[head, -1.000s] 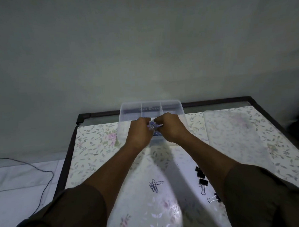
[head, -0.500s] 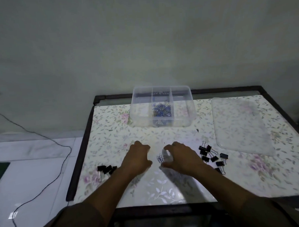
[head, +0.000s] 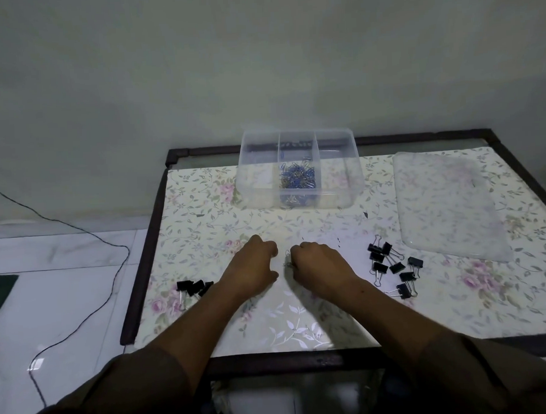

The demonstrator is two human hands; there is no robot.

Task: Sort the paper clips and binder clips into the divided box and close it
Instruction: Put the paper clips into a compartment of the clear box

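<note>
While blue paper clips (head: 297, 177) fill the divided box's (head: 298, 168) middle compartment, upper centre, we find binder clips (head: 393, 269) unsorted and lid (head: 447, 205) off. Left hand (head: 252, 267) and right hand (head: 319, 264) curl around loose clips (head: 287, 259); the grip itself we cannot tell.

binder clips (head: 393, 267) black | paper clips (head: 297, 177) blue | tablecloth (head: 203, 210) floral | box (head: 258, 176) clear

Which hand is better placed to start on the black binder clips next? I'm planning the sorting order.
Right, probably. The right hand lies beside the larger scatter of black metal binder clips, with no obstacle between. The left hand has only a small group of black binder clips near its wrist.
</note>
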